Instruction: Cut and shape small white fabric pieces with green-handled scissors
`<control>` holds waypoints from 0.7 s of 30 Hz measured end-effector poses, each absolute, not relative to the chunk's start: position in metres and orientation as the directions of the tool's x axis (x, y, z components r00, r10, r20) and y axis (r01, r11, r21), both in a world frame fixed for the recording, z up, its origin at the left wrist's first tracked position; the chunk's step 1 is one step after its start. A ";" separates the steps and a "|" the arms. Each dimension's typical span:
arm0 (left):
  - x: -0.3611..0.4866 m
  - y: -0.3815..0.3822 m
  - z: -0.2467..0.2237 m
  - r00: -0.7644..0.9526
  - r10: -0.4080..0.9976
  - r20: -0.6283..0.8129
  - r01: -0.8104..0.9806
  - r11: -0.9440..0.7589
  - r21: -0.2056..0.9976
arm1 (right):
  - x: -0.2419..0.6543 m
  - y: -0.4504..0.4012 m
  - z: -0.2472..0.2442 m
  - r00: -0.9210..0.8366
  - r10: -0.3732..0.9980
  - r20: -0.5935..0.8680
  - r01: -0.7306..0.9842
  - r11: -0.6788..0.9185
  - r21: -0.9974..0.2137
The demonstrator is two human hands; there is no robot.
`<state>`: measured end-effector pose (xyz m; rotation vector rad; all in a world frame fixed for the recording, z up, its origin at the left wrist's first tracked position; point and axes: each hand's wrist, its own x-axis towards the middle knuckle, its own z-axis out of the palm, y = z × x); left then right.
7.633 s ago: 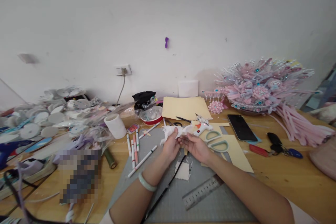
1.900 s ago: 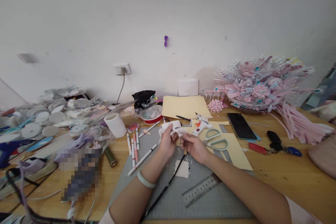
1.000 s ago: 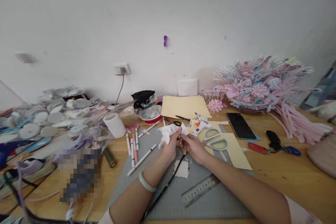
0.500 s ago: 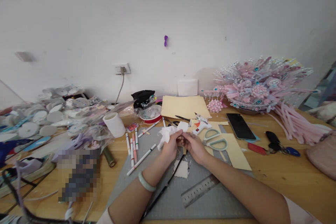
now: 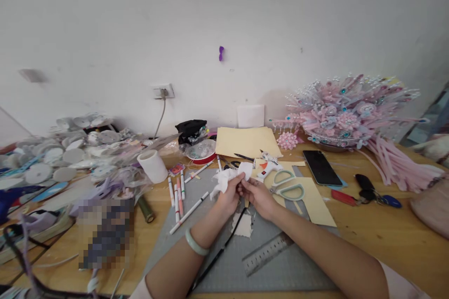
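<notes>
Pinching a crumpled white cloth-like piece (image 5: 223, 178), the left hand (image 5: 229, 196) meets the right hand (image 5: 257, 197) at the fingertips, above a grey cutting mat (image 5: 280, 280); whether the right also grips the piece, I cannot tell. Such a light hold probably suits something so limp, leaving its folds loose at 11 o'clock from the hands. Tools ring this centre, presumably for easy reach: green-handled scissors (image 5: 276, 189) at 3 o'clock, what looks like a hot-glue gun (image 5: 271, 167) at 2, a steel ruler (image 5: 267, 253) at 5, markers (image 5: 180, 198) at 9. Cream card sheets (image 5: 247, 142) sit back at 12, perhaps giving the hands room. Small numerals mark the ruler, too blurred to read surely; no brand is legible.
</notes>
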<state>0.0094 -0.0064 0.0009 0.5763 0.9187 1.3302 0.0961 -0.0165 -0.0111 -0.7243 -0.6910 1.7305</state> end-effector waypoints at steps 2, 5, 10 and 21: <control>0.010 -0.009 0.003 0.013 0.977 -0.212 -0.585 0.179 0.791 | 0.098 -0.015 -0.012 -0.257 0.956 -0.140 -0.628 -0.275 -0.728; 0.010 -0.010 0.005 0.025 0.971 -0.236 -0.585 0.206 0.784 | 0.099 -0.014 -0.013 -0.279 0.951 -0.131 -0.646 -0.287 -0.708; 0.006 -0.004 0.005 0.043 0.947 -0.319 -0.616 0.277 0.738 | 0.097 -0.014 -0.012 -0.310 0.947 -0.081 -0.654 -0.274 -0.705; 0.005 -0.005 0.010 0.101 0.927 -0.361 -0.617 0.343 0.708 | 0.101 -0.014 -0.010 -0.369 0.928 -0.058 -0.639 -0.299 -0.709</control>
